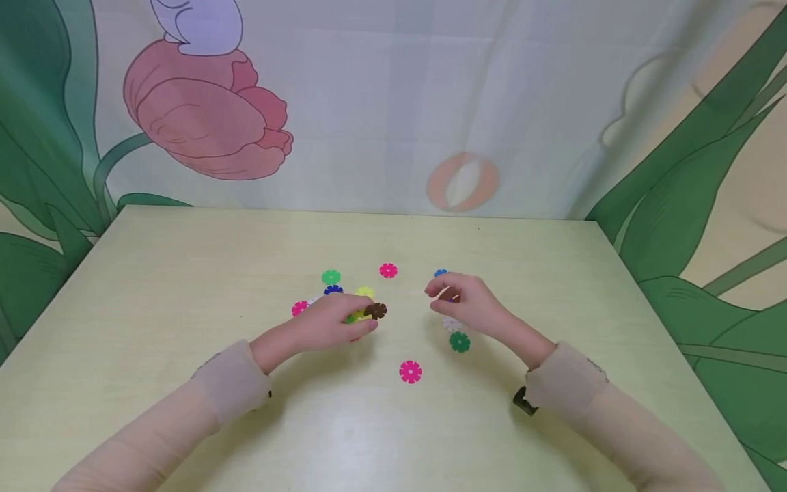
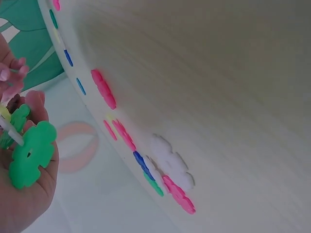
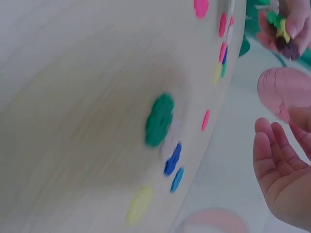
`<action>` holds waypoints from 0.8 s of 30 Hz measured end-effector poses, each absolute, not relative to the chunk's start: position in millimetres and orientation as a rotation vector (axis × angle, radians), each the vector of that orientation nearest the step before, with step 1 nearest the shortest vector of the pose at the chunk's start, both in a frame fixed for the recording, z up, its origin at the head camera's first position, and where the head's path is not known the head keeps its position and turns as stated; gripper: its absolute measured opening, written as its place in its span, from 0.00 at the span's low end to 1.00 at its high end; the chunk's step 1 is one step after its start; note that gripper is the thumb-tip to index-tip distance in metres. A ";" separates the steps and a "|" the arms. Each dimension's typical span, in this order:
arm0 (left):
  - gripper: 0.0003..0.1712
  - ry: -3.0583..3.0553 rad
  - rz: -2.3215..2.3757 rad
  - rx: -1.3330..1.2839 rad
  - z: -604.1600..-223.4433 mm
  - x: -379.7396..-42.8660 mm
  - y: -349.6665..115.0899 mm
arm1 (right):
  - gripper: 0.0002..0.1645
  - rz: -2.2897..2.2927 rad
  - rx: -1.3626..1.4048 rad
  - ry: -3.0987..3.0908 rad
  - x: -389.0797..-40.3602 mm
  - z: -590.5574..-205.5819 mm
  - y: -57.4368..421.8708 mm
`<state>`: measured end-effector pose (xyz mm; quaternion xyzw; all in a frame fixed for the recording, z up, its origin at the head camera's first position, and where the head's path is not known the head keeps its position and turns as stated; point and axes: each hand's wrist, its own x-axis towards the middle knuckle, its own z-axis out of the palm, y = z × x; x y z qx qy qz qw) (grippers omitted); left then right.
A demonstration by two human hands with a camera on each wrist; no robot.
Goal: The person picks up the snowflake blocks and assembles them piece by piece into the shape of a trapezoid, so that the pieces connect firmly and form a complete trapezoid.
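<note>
My left hand (image 1: 332,320) holds a small cluster of joined notched plastic discs above the table. A brown disc (image 1: 377,311) sticks out between its thumb and fingers. In the left wrist view the same cluster shows a large green disc (image 2: 33,154), a smaller green disc (image 2: 19,116), a white piece and a bit of yellow (image 2: 5,112). Across from it, my right hand (image 1: 472,304) hovers with loosely bent fingers and nothing in them, as the right wrist view of this hand (image 3: 284,179) also shows. Below it lie a dark green disc (image 1: 460,342) and a white disc (image 1: 451,324).
On the pale wooden table (image 1: 184,273) lie more loose discs: a pink disc (image 1: 410,372) in front, another pink one (image 1: 388,270) farther back, a green one (image 1: 330,277) and a dark blue one (image 1: 333,290) at left. A printed curtain (image 1: 369,102) hangs behind the table's far edge.
</note>
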<state>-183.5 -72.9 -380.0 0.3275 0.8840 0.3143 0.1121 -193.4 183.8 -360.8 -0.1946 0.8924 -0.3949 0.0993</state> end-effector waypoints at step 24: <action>0.08 2.613 0.935 0.900 -382.6 -192.4 -76.6 | 0.22 -0.622 -0.161 2.707 -218.9 -399.0 261.8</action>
